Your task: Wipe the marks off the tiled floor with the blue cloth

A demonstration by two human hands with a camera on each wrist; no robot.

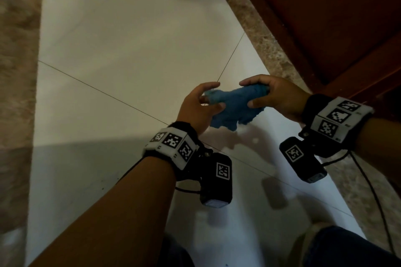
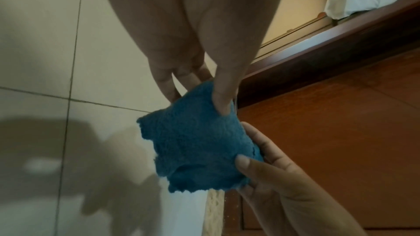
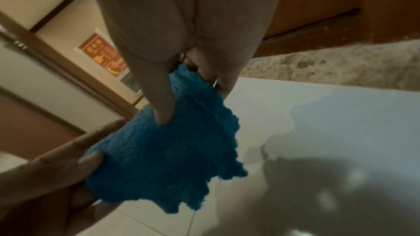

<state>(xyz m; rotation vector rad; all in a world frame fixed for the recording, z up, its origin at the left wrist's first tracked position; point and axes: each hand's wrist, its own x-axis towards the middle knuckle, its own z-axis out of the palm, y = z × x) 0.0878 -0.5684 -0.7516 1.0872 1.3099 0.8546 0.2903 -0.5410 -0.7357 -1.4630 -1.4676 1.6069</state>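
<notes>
The left hand [image 1: 200, 107] pinched one end of the blue cloth [image 1: 230, 107] between thumb and fingers, while the right hand [image 1: 274, 96] gripped the other end, fingers curled over the top and thumb underneath. The cloth was held up in the air between the two hands, bunched and sagging in the middle, clear of the tiled floor [image 1: 130, 49], with its ragged lower edge hanging toward six o'clock. From the head view, the pair of hands sat just right of centre, with the right hand at about three o'clock from the left. A grout line [image 1: 104, 93] ran diagonally across the pale tiles from nine o'clock toward the hands. A few small dark specks [image 1: 102, 188] showed on the tile near the left forearm, at about seven o'clock from the cloth; whether these were the marks to be cleaned could not be told. A dark red wooden panel [image 1: 325, 27] filled the upper right, at one o'clock, bordered by a speckled stone strip [image 1: 267, 49]. Judging by this, the person was readying the cloth, folding or regathering it, and wiping was not under way. The next move would likely call for settling the cloth into one hand as a pad, lowering it flat onto the tile, and pressing it over the marks.
</notes>
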